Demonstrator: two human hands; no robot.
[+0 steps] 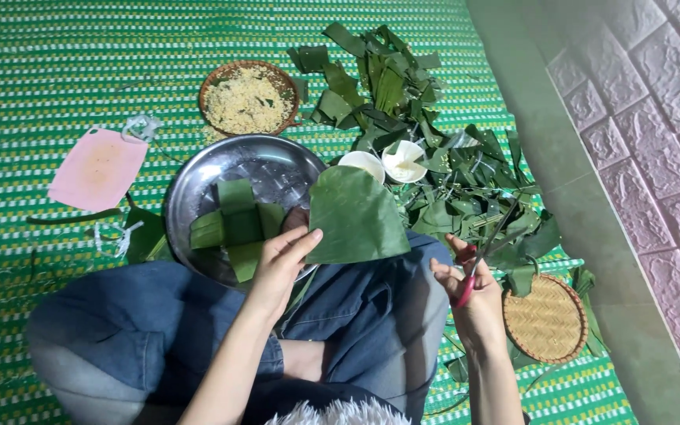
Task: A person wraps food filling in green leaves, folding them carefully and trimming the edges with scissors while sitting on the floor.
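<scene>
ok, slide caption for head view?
Left hand holds folded green leaf; right hand grips red scissors over woven mat.

Soft, even light fills the scene, bright enough, with only faint shadows. The metal tray [198, 177] shows a dull sheen, no harsh glare. Focus is sharp centrally; the edges bend slightly.

A single camera, worn on the person's head, looks steeply down and a little forward over the crossed legs in jeans [198, 330] onto the green woven mat [57, 71] on the floor. It sits close: the forearms enter from the bottom edge, and the left hand [281, 264] and right hand [470, 295] fall in the lower middle. The tiled wall [655, 142] runs down the right edge. No second view overlaps it.
</scene>
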